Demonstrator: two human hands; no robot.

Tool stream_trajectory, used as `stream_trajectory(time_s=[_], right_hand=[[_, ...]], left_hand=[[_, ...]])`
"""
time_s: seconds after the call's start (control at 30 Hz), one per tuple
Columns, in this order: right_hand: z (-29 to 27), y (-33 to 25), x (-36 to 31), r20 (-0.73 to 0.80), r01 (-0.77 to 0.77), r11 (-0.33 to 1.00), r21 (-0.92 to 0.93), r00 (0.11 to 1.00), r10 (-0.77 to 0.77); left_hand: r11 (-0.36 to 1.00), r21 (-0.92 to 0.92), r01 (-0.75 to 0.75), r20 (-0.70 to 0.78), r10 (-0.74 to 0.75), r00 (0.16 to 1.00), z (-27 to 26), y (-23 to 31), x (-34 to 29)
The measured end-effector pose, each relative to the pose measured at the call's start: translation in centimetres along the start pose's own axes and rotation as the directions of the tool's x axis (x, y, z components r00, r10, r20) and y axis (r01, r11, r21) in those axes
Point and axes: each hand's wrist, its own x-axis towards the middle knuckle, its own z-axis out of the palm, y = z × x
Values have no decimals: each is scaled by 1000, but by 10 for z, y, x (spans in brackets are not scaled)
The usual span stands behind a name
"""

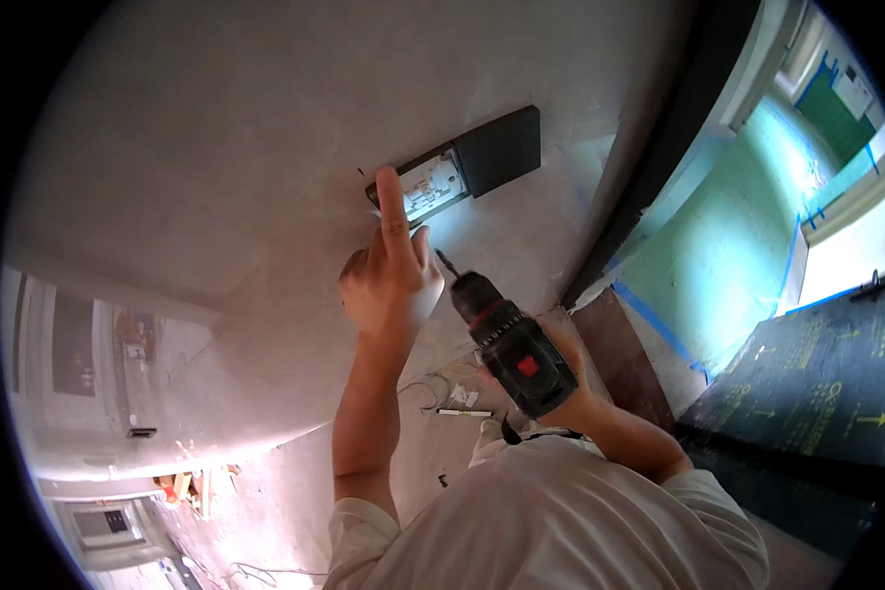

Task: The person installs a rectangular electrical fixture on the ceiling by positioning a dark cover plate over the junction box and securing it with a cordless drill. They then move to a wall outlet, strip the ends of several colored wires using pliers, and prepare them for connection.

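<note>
Two hands are up at the plastered wall [216,157] in front of us. Our left hand [391,275] is raised with the index finger stretched straight out, its tip resting on the near end of the wall fitting [433,184], a long box set into the plaster whose pale inner plate lies uncovered. The other fingers curl loosely toward the palm and grip nothing that we can make out. Beside that pale plate, on the far end of the same fitting, sits a dark rectangular cover [500,149], flat against the wall.

Our right hand [560,359] is wrapped tight around the handle of a cordless drill [506,339], black with a red band and a red patch on its body. The drill's bit [446,262] points up toward the fitting, its tip just beside the base of our left thumb and short of the pale plate; we cannot tell whether it touches the hand.

Below, our white shirt [551,521] fills the lower part of the view. On the floor past the left forearm lie loose wires [431,385] and a thin pen-like stick [464,412]. To the right, a dark door frame [659,147] edges a doorway onto a green floor marked with blue tape [659,320].
</note>
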Motion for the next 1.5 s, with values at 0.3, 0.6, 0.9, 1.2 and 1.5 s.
stream_trajectory(time_s=[0.3,0.6,0.9,1.2,1.5], right_hand=[[-48,61,-85,-35,-517,854,51,854,519],[-75,73,-87,-58,-477,879,-21,878,475],[-75,75,-82,-49,-581,813,-18,813,580],[-76,115,-106,-7,-675,690,-260,716,698],[-20,367,-203,367,-445,621,-645,533,763]], left_hand=[[981,120,-155,-143,172,975,10,-10,12],[969,204,-141,95,124,988,6,14,13],[986,102,-133,6,133,991,22,12,19],[980,-96,-173,-62,167,984,-2,7,0],[-911,-244,333,828,-375,-417,92,90,-419]])
